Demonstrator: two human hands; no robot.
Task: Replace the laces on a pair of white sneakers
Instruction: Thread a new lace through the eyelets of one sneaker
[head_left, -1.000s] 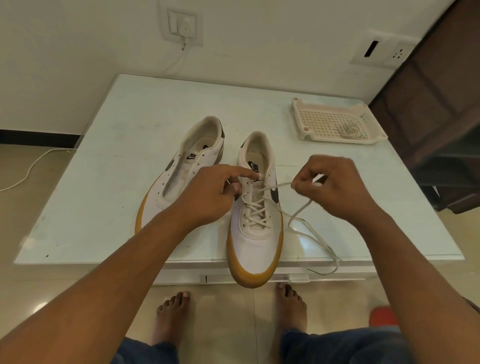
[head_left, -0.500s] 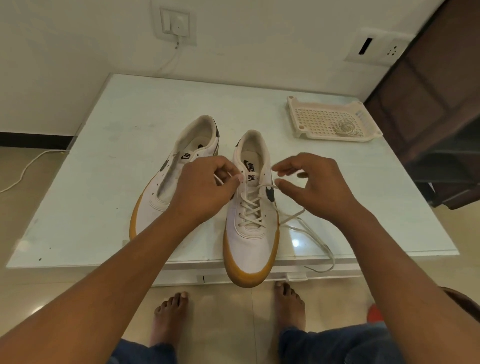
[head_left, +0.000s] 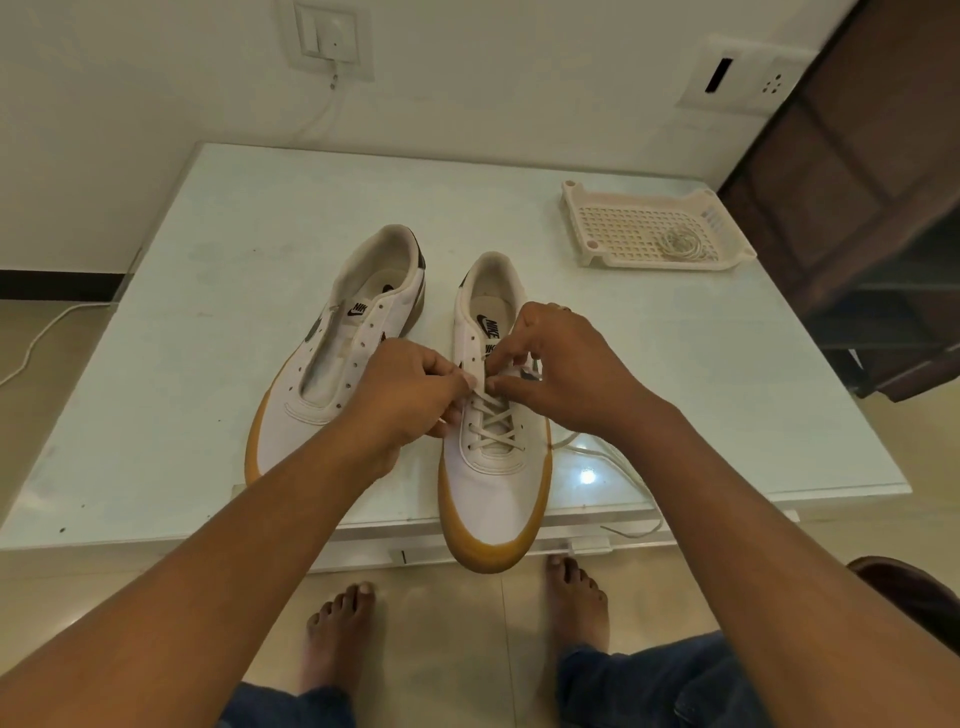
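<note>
Looks about halfway on the first shoe. Under both hands, laced sneaker (head_left: 493, 488), lower rows crossed, upper eyelets empty. Left hand (head_left: 405, 400) curled, pinching the lace (head_left: 491, 428) at the eyelets; right hand (head_left: 571, 369) curled, seemingly pinching it by the tongue. Left of the left hand, second sneaker (head_left: 291, 415), no lace. Beyond the right hand, tray (head_left: 582, 228) with coiled lace (head_left: 683, 243).

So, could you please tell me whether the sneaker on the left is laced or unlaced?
Unlaced: the left sneaker shows bare eyelets and no lace across its tongue.
</note>
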